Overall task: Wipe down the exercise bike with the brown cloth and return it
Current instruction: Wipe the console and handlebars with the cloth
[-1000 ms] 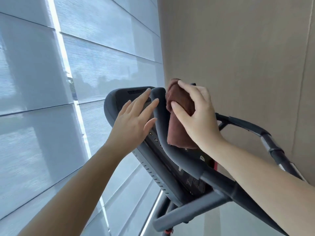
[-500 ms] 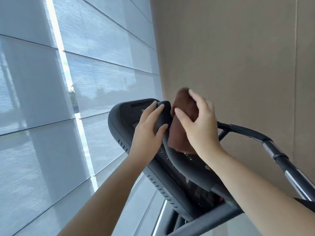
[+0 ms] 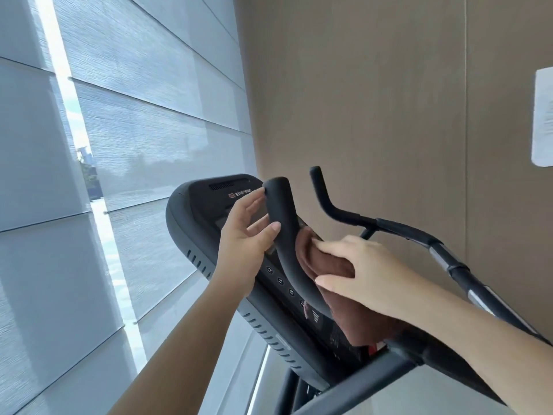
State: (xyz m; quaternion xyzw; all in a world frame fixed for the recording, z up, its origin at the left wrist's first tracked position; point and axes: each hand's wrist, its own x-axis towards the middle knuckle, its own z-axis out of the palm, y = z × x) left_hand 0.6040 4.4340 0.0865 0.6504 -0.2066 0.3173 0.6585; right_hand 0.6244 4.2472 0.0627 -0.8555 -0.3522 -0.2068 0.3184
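The exercise bike's dark console [image 3: 203, 229] tilts across the middle of the view, with a black curved left handlebar [image 3: 282, 223] rising in front of it. My right hand [image 3: 368, 277] grips the brown cloth [image 3: 323, 265] and presses it against the lower right side of that handlebar. The cloth hangs down below my palm. My left hand [image 3: 245, 238] is just left of the handlebar, fingers relaxed and slightly spread, thumb tip touching the bar. A second handlebar [image 3: 338, 211] stands further right, bare.
Grey roller blinds [image 3: 134, 145] cover the window on the left, with a bright gap of daylight. A beige wall [image 3: 374, 100] stands behind the bike, with a white sheet [image 3: 543, 118] fixed at the right edge. The right handlebar's tube [image 3: 454, 265] runs down to the right.
My right hand slid the cloth down the left handlebar from its tip toward its base. My left hand came off the bar's top and now hangs open beside it.
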